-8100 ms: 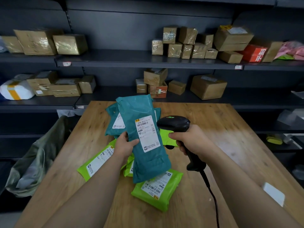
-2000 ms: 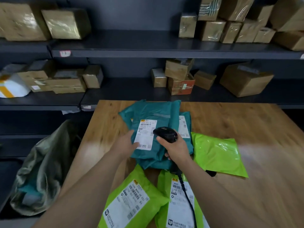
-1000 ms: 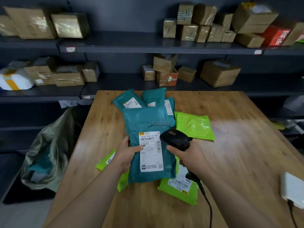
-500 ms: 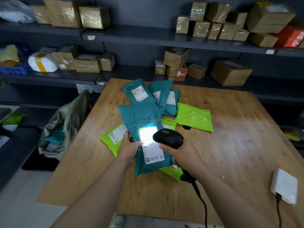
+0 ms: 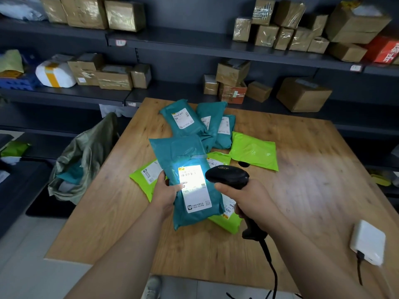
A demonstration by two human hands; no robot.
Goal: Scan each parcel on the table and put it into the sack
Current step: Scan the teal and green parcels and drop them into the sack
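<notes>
My left hand (image 5: 166, 194) grips the left edge of a teal parcel (image 5: 183, 156) held above the wooden table (image 5: 302, 186), label up. My right hand (image 5: 246, 200) grips a black corded scanner (image 5: 226, 176) whose head points at that label; bright white light falls on the barcode. Three more teal parcels (image 5: 183, 119) lie at the table's far side. Several lime-green parcels (image 5: 253, 151) lie around and under the held one. An olive sack (image 5: 84, 158) sags open on the floor left of the table, with teal parcels inside.
A white box (image 5: 368, 241) with a cable sits at the table's right front edge. Dark shelves (image 5: 194, 43) behind hold several taped cardboard boxes. The scanner cable hangs down past the table's front edge. A shoe shows on the floor below.
The held teal parcel came off the pile and toward me. The scanner's white light now covers the label's barcode. My view has pulled back and turned slightly left.
</notes>
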